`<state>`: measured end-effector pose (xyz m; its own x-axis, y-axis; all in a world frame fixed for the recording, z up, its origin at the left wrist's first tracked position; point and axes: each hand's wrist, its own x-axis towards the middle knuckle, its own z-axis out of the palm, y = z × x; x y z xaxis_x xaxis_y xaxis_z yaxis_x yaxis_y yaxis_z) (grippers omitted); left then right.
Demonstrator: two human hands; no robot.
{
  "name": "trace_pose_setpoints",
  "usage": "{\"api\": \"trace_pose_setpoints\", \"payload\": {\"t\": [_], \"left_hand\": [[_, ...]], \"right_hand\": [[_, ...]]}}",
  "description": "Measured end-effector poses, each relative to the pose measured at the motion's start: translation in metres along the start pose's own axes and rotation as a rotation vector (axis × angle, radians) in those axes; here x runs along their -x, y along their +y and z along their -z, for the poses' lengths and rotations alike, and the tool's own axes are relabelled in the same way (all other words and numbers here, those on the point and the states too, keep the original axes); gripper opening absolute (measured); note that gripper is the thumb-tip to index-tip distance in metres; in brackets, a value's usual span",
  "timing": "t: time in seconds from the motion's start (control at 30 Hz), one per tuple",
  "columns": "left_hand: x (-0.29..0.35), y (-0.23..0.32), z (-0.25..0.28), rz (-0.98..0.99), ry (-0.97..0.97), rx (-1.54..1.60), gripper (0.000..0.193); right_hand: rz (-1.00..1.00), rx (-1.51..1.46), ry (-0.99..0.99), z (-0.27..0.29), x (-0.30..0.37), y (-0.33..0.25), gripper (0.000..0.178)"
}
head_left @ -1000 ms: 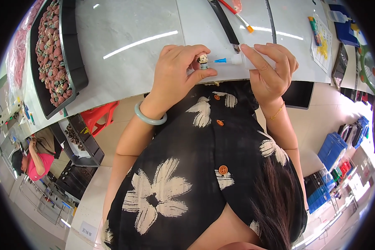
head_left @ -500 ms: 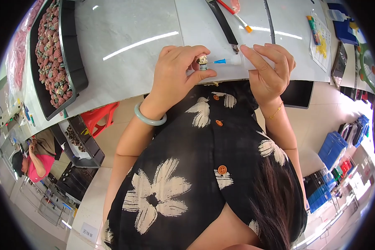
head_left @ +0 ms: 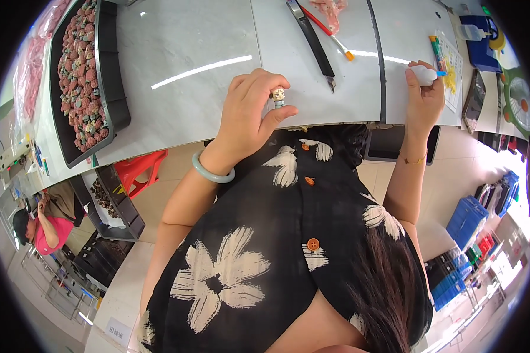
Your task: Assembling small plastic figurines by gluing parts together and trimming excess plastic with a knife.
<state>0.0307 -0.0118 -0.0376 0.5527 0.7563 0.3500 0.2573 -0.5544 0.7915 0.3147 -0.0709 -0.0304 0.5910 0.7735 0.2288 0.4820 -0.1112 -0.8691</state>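
Left of the knife (head_left: pixel 313 44), the left hand (head_left: pixel 245 112) pinches the figurine (head_left: pixel 278 97) upright between thumb and fingers; right of it, the right hand's (head_left: pixel 425 106) fingers close round the white bottle (head_left: pixel 423 75), blue tip (head_left: pixel 441 74) pointing right. Both forearms reach over the table's (head_left: pixel 188 112) near edge. Far left of the knife, a black tray (head_left: pixel 115 76) holds heaped pink pieces (head_left: pixel 79 76).

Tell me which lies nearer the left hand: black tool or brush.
The black tool: its pointed tip lies nearest the left hand; the red brush lies farther.
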Motion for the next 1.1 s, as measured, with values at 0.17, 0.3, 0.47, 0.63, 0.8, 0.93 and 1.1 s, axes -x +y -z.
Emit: {"api": "trace_pose_setpoints", "payload": {"t": [0.17,0.3,0.47,0.63,0.8,0.93,1.1], "left_hand": [[-0.001,0.001,0.001,0.006,0.008,0.031,0.028],[-0.001,0.001,0.0,-0.012,0.018,0.032,0.029],[-0.005,0.005,0.001,-0.062,0.061,-0.03,0.03],[-0.005,0.008,0.005,-0.093,0.057,-0.041,0.031],[-0.002,0.007,0.008,-0.102,0.079,-0.01,0.031],[-0.002,0.006,0.009,-0.103,0.075,-0.013,0.031],[-0.004,0.004,0.009,-0.112,0.09,-0.011,0.032]], "right_hand": [[0.004,-0.089,-0.005,-0.003,-0.001,-0.002,0.025],[-0.006,-0.053,0.003,-0.002,-0.003,-0.002,0.025],[-0.02,0.014,-0.009,-0.002,-0.008,-0.006,0.025],[0.044,-0.048,-0.002,-0.001,-0.006,-0.007,0.023],[0.025,0.016,-0.015,-0.001,-0.006,-0.012,0.022],[0.027,0.006,-0.009,-0.003,-0.006,-0.007,0.021],[0.026,0.012,-0.014,-0.005,-0.007,-0.008,0.021]]}}
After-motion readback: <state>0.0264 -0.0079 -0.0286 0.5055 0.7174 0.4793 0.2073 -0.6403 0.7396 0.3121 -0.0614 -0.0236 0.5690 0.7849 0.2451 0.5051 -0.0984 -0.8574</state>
